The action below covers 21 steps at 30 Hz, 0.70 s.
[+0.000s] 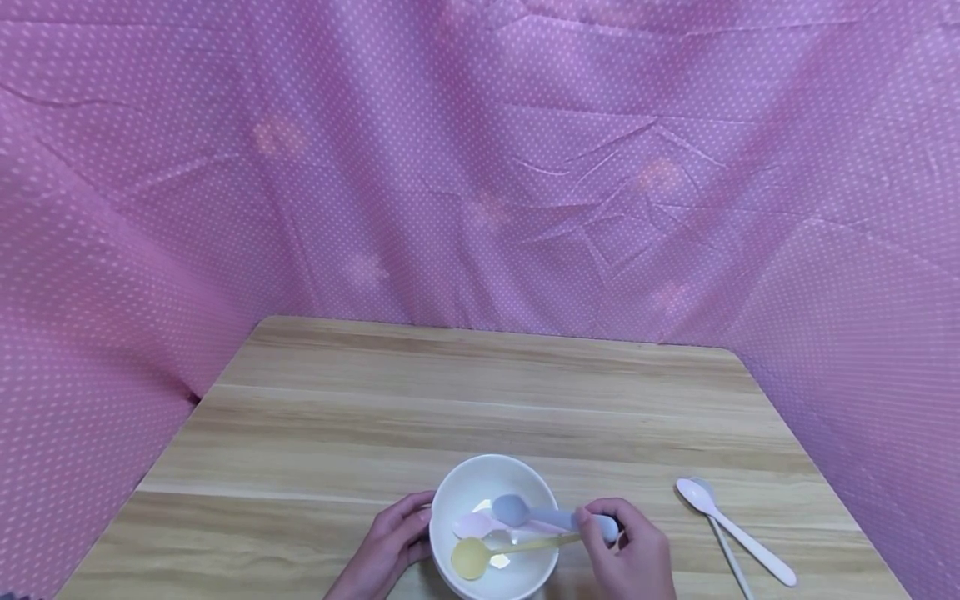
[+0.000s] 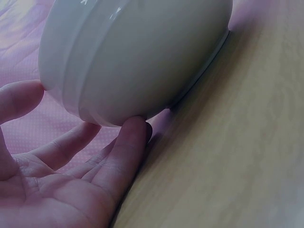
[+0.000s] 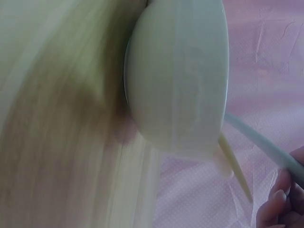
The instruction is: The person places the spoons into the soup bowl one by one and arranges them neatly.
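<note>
A white bowl (image 1: 491, 477) stands on the table near its front edge. My left hand (image 1: 390, 542) is at the bowl's left side; in the left wrist view its spread fingertips (image 2: 133, 130) touch the outer wall. With thumb and fingers my right hand (image 1: 633, 550) pinches the handle of a blue-grey spoon (image 1: 551, 517), whose head is over the bowl's inside. A yellow spoon (image 1: 470, 559) and a pale pink spoon (image 1: 472, 525) lie in the bowl, the yellow handle sticking out over the right rim.
To the right, a white spoon (image 1: 753, 546) lies crossed over a greyish spoon (image 1: 726, 546) on the wooden table (image 1: 450, 400). Pink dotted cloth (image 1: 480, 208) hangs around the back and sides of the table.
</note>
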{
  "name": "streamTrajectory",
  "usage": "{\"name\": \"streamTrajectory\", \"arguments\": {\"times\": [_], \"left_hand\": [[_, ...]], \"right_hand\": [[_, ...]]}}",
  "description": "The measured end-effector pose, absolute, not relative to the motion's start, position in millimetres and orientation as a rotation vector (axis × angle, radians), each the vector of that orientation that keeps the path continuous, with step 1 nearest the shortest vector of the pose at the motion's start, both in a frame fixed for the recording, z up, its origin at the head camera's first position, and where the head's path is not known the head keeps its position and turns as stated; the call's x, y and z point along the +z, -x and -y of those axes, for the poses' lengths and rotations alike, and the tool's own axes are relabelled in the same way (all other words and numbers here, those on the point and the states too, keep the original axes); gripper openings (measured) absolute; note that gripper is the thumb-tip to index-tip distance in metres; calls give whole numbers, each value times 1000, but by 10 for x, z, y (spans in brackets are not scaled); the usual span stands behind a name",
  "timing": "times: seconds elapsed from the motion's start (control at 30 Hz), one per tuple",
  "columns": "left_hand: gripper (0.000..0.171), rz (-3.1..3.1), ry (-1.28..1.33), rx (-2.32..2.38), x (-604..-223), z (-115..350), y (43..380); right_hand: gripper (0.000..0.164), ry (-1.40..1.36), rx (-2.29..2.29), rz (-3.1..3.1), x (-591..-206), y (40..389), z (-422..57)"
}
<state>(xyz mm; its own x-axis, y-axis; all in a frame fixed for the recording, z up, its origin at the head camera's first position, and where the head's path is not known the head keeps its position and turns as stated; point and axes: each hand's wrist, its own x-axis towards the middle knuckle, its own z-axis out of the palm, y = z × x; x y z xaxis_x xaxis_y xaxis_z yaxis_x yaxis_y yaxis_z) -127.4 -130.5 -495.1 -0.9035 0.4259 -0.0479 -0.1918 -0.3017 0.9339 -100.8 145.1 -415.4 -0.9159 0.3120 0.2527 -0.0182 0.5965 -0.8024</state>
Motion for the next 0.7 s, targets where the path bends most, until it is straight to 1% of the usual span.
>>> {"name": "streamTrajectory", "arguments": {"times": [0.13,0.37,0.7], "left_hand": [[52,-1571,-280,2246,-4949,1306,1273],[52,-1560,-280,2254,-4957,1299,1274],[51,-1564,-287,2260,-4959,1304,1270]], "right_hand": [[12,188,1245,2447,-4166,1000,-1405],[18,25,1209,2370,-4241,990,-1342],[23,-52,1168,2389,-4309,1007,-1271]]}}
